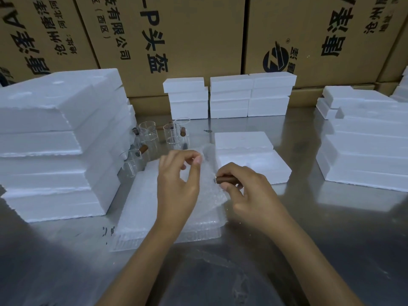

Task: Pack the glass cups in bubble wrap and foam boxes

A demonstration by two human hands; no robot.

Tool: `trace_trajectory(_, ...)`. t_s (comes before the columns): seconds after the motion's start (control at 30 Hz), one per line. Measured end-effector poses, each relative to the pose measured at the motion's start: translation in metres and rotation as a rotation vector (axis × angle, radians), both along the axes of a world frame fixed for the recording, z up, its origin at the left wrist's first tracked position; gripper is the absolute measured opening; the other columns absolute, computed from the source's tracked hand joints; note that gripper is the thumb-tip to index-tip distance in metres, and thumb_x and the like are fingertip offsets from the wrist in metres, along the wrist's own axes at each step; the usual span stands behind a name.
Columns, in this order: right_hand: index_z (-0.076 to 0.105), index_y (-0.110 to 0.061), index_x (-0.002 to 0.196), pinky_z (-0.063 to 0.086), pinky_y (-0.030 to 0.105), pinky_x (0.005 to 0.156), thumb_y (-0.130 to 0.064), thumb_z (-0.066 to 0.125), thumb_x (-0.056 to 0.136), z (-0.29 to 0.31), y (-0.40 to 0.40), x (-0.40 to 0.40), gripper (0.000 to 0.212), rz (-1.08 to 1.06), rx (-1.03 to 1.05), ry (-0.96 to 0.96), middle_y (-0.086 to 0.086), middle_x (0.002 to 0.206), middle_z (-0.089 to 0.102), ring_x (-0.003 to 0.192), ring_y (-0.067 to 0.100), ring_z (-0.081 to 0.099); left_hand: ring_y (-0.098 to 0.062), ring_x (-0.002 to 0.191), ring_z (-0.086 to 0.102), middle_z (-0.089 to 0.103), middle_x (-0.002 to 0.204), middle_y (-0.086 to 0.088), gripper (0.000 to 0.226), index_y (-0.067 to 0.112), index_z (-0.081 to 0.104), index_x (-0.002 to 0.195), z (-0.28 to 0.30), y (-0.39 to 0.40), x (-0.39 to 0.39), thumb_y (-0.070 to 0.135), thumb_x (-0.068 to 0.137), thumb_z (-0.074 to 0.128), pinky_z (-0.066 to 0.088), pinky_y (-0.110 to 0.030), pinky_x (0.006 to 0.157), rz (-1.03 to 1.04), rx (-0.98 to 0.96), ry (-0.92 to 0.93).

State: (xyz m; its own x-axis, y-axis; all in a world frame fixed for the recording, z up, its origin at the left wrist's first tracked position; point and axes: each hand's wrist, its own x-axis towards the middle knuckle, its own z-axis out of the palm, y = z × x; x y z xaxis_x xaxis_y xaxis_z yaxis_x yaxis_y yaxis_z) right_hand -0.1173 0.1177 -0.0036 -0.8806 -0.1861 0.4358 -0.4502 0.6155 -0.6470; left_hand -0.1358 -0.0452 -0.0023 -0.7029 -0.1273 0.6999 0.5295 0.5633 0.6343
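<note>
**Cup mid-wrap, both your hands on it**

Nearest you: steel table (331, 250), bare reflective surface, your two forearms coming in from the bottom edge.

Stack of bubble wrap sheets (141, 208) lies flat on the table just ahead of you, under both hands.

Your right hand (247, 191) has its fingers curled round the brown wooden handle (227, 180) of the glass cup being wrapped. Handle points left, toward the wrap. The cup body itself is hidden inside the raised bubble wrap sheet (207, 171), so I can't tell its exact pose.

Your left hand (178, 173) pinches the upper edge of that raised sheet between thumb and fingertips, lifting it above the stack. The sheet hangs between your two hands.

Just behind your right hand: a foam box (249, 151) on the table, white, lying flat, touching nothing else that I can see.

Left of you: a tall stack of foam slabs (57, 140), several layers, edges ragged.

Between that stack and the foam box: unwrapped glass cups (150, 133) with wooden handles, standing upright in a loose cluster, at least four. One sits right beside the bubble wrap stack's far left corner.

Right side: another foam pile (364, 151), well apart from your hands.

Farther back: closed foam boxes (229, 96) stacked in a row against cardboard cartons (187, 36) with printed Chinese text.
</note>
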Motion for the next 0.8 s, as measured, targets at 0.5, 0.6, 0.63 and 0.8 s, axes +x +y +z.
trace_trajectory(0.5, 0.068, -0.001, 0.093, 0.057, 0.023, 0.079, 0.003, 0.057, 0.089, 0.002, 0.009, -0.009, 0.013, 0.122, -1.340, -0.593, 0.010, 0.092, 0.069, 0.089, 0.019, 0.069, -0.009, 0.095, 0.049, 0.059, 0.098, 0.008, 0.011, 0.016, 0.068, 0.098, -0.012, 0.039, 0.023, 0.022, 0.095, 0.060, 0.041, -0.020, 0.085, -0.178, -0.186, 0.194)
trace_trajectory(0.6, 0.071, -0.002, 0.094, 0.056, 0.025, 0.088, 0.002, 0.062, 0.083, 0.006, 0.013, -0.009, 0.015, 0.196, -1.504, -0.610, 0.008, 0.096, 0.070, 0.094, 0.017, 0.069, -0.007, 0.113, 0.044, 0.054, 0.114, 0.005, 0.009, 0.021, 0.067, 0.094, -0.008, 0.039, 0.022, 0.027, 0.093, 0.060, 0.037, -0.025, 0.097, -0.098, -0.152, 0.170)
trace_trajectory(0.63, 0.071, -0.001, 0.098, 0.057, 0.025, 0.087, 0.003, 0.062, 0.082, 0.007, 0.013, -0.010, 0.019, 0.222, -1.565, -0.616, 0.009, 0.100, 0.072, 0.096, 0.017, 0.070, -0.005, 0.117, 0.044, 0.054, 0.116, 0.008, 0.009, 0.022, 0.066, 0.094, -0.008, 0.038, 0.022, 0.027, 0.093, 0.059, 0.038, -0.029, 0.099, -0.132, -0.133, 0.138)
trace_trajectory(0.8, 0.063, -0.003, 0.118, 0.055, 0.029, 0.091, 0.012, 0.039, 0.083, 0.007, 0.010, -0.010, 0.045, 0.277, -1.536, -0.667, 0.008, 0.109, 0.072, 0.108, 0.019, 0.067, -0.010, 0.102, 0.062, 0.065, 0.098, 0.018, 0.006, 0.024, 0.063, 0.099, -0.007, 0.044, 0.031, 0.022, 0.099, 0.057, 0.049, -0.026, 0.089, -0.372, -0.014, -0.102)
